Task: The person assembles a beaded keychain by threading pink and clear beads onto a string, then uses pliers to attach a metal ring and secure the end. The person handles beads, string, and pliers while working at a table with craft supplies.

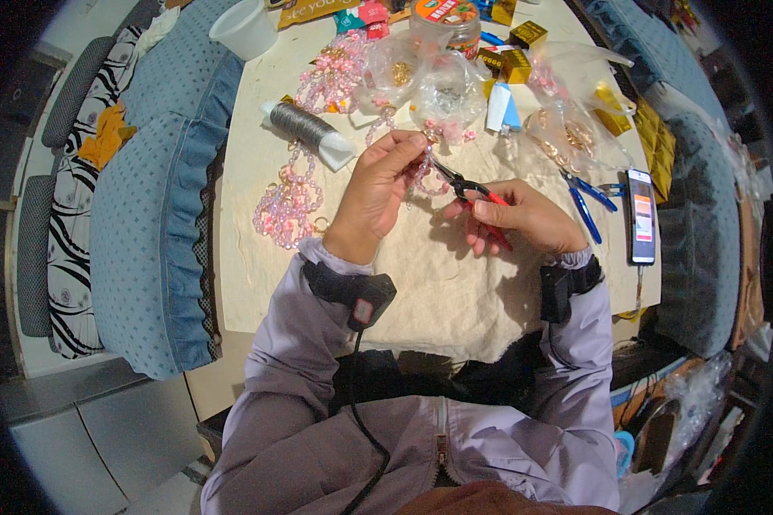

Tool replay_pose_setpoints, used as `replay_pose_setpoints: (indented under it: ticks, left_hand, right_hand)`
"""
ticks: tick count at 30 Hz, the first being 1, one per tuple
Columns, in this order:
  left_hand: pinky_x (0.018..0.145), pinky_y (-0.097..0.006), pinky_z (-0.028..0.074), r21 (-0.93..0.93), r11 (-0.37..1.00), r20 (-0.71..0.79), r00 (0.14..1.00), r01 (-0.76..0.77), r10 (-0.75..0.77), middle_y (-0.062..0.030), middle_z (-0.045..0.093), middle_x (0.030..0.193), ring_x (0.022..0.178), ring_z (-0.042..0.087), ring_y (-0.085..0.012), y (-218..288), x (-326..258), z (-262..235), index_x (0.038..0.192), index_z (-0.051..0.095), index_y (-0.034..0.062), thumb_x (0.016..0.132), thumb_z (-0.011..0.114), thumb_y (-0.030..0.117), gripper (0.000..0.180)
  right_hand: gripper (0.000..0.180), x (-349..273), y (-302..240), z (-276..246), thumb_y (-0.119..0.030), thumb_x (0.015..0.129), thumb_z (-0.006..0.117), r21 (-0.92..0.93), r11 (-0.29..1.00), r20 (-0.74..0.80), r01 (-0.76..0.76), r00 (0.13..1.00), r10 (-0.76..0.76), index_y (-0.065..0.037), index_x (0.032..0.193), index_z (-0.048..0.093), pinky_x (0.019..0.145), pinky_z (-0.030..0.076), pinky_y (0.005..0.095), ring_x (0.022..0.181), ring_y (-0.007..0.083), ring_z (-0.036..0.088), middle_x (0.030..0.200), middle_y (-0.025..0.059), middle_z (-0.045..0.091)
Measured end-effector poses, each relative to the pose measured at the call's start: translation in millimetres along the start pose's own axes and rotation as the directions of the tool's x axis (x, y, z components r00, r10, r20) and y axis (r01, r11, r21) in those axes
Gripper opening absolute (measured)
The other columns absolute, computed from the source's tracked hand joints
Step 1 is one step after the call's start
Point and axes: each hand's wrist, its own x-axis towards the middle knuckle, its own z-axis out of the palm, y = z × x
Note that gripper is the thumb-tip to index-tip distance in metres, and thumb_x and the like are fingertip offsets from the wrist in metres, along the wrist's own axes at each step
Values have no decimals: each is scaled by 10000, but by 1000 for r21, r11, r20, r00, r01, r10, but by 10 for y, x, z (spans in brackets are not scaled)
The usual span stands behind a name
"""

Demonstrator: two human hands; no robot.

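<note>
Between thumb and fingers, my left hand (pixel 376 182) pinches the upper end of a pink and clear beaded strand (pixel 428 182), which hangs in a loop. My right hand (pixel 517 215) is closed around red-handled pliers (pixel 468 186). Their dark jaws point up and left, reaching the strand close to my left fingertips; whether they grip a part of it is too small to tell. Left of my left hand lies a pile of similar pink beaded strands (pixel 285 213). Beyond it rests a spool of grey wire or cord (pixel 305 129).
Bags of small findings (pixel 449 96) and another pink bead pile (pixel 331 75) lie farther back, near a white tub (pixel 243 29) and a lidded jar (pixel 445 26). Blue-handled pliers (pixel 586 206) and a phone (pixel 641 216) are on the right. Blue padded seats (pixel 150 223) flank the table.
</note>
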Motion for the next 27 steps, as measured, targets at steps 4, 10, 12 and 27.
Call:
replay_pose_setpoints:
  ticks: [4, 10, 12, 27]
  left_hand:
    - [802, -253, 502, 17, 1000, 24, 1000, 6, -7, -22, 673, 940, 854, 622, -105, 11, -13, 8, 1045, 655, 44, 943, 659, 145, 144]
    - [788, -245, 502, 2, 1000, 45, 999, 24, -24, -23, 673, 927, 843, 621, -98, 8, -12, 13, 1044, 657, 47, 943, 657, 143, 139]
    - [786, -244, 503, 23, 999, 38, 999, 36, -37, -25, 675, 930, 842, 623, -100, -1, -19, 14, 1055, 655, 45, 945, 655, 143, 148]
    - [804, -278, 484, -14, 998, 23, 998, 58, -57, -32, 651, 958, 897, 627, -149, 4, -13, 10, 1074, 641, 35, 970, 633, 259, 248]
  right_hand:
    - [441, -1, 2, -7, -364, 969, 625, -29, 1000, -5, 12, 1000, -12, 20, 1185, 652, 551, 484, 198, 680, 89, 659, 786, 35, 672]
    - [426, 6, 5, 5, -351, 967, 632, 24, 1000, -4, 10, 1000, -10, 18, 1178, 656, 546, 485, 194, 672, 86, 658, 773, 29, 666]
    - [410, 7, 8, 8, -338, 968, 632, 39, 999, -6, 7, 1000, -7, 16, 1173, 659, 526, 469, 188, 641, 75, 638, 753, 22, 655]
    - [332, 61, 63, 85, -329, 940, 679, 44, 999, -77, -1, 997, 4, -25, 1069, 716, 428, 296, 191, 494, 23, 437, 619, -55, 523]
